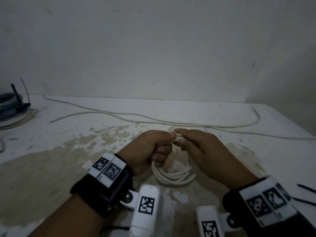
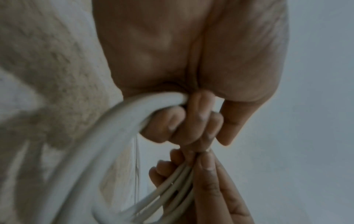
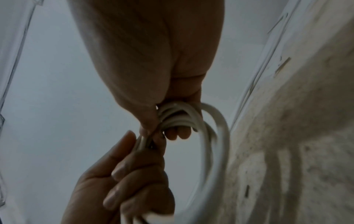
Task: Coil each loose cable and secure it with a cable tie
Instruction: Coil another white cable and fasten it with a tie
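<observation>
A white cable coil (image 1: 172,177) hangs in several loops between both hands above the stained table (image 1: 51,168). My left hand (image 1: 164,144) grips the top of the loops with its fingers curled round them. My right hand (image 1: 181,141) meets it there, pinching the same strands between thumb and fingers. In the left wrist view the coil (image 2: 122,119) curves out from the left hand (image 2: 191,121), and the right hand (image 2: 191,171) clasps the strands below. In the right wrist view the right hand (image 3: 168,125) bunches the coil (image 3: 180,118), with the left hand (image 3: 134,166) beneath. No tie is plainly visible on this coil.
Loose white cable (image 1: 153,118) snakes across the back of the table. A bundle of blue and white cables (image 1: 12,106) with black ties sticking up lies at the far left. Black cable ties (image 1: 306,189) lie at the right edge. A wall stands behind.
</observation>
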The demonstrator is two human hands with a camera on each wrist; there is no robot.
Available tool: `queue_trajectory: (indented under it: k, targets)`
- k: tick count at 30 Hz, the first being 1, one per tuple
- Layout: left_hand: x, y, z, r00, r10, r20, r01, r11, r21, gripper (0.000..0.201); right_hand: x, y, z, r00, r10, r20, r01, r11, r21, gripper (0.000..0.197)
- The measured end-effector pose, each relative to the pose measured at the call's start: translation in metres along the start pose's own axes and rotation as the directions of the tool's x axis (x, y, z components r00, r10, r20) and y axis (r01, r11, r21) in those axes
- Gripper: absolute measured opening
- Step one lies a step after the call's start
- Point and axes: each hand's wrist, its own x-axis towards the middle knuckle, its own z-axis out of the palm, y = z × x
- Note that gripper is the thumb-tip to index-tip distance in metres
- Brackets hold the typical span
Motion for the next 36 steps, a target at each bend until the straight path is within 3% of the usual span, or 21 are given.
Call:
queue_trajectory:
  k: [3,6,10,13,16,19,23,24,25,27,29,31,33,36]
  targets:
    - [0.003,-0.004,0.002,0.996,0.089,-0.029,-0.09,0.996,-0.007,0.027,-0.001,0.0,-0.003,0.992,0.019,-0.126,-0.013,0.999,0.05,0.018]
    - [0.007,-0.007,0.004,0.985,0.144,-0.096,-0.149,0.988,-0.046,0.029,-0.002,0.003,-0.008,0.97,0.034,-0.24,-0.038,0.999,-0.012,0.016]
    - [0.008,-0.007,0.007,0.974,0.144,-0.173,-0.154,0.987,-0.047,0.023,-0.003,0.003,-0.007,0.977,0.136,-0.163,-0.131,0.991,0.037,0.021]
    - [0.009,-0.01,0.006,0.954,0.212,-0.213,-0.185,0.973,0.141,0.027,-0.006,0.0,-0.007,0.982,0.174,-0.078,-0.171,0.984,0.047,0.043]
    - [0.008,-0.014,0.011,0.937,0.291,-0.191,-0.218,0.919,0.328,0.025,-0.007,0.0,-0.006,0.993,0.107,-0.052,-0.11,0.993,-0.043,0.046]
    - [0.009,-0.015,0.014,0.943,0.286,-0.173,-0.23,0.931,0.283,0.024,-0.005,-0.002,-0.008,0.995,0.101,-0.012,-0.101,0.994,-0.038,0.037]
    - [0.009,-0.014,0.018,0.976,0.155,-0.15,-0.147,0.987,0.066,0.022,-0.006,-0.003,-0.012,0.996,0.094,-0.013,-0.092,0.993,0.073,0.022]
    - [0.01,-0.014,0.018,0.971,0.163,-0.177,-0.146,0.983,0.108,0.023,-0.006,-0.003,-0.012,0.996,0.09,-0.012,-0.089,0.994,0.061,0.023]
    - [0.011,-0.015,0.018,0.95,0.219,-0.223,-0.165,0.957,0.238,0.022,-0.006,-0.003,-0.012,0.997,0.079,-0.013,-0.078,0.996,0.03,0.024]
    - [0.012,-0.017,0.015,0.866,0.424,-0.265,-0.214,0.793,0.57,0.013,-0.005,-0.002,-0.012,0.999,0.041,-0.02,-0.042,0.997,-0.063,0.028]
    - [0.012,-0.017,0.017,0.823,0.526,-0.216,-0.267,0.693,0.669,0.011,-0.003,-0.005,-0.011,1.0,0.015,-0.027,-0.018,0.995,-0.097,0.026]
    - [0.012,-0.018,0.023,0.847,0.499,-0.183,-0.302,0.736,0.606,0.017,-0.002,-0.012,-0.012,1.0,0.0,-0.028,-0.003,0.997,-0.083,0.024]
    - [0.013,-0.018,0.03,0.865,0.445,-0.233,-0.288,0.819,0.496,0.021,-0.002,-0.017,-0.013,0.999,0.024,-0.041,-0.026,0.998,-0.049,0.023]
    - [0.017,-0.021,0.037,0.863,0.391,-0.319,-0.292,0.903,0.316,0.021,-0.006,-0.02,-0.021,0.98,0.196,-0.018,-0.196,0.98,0.043,0.021]
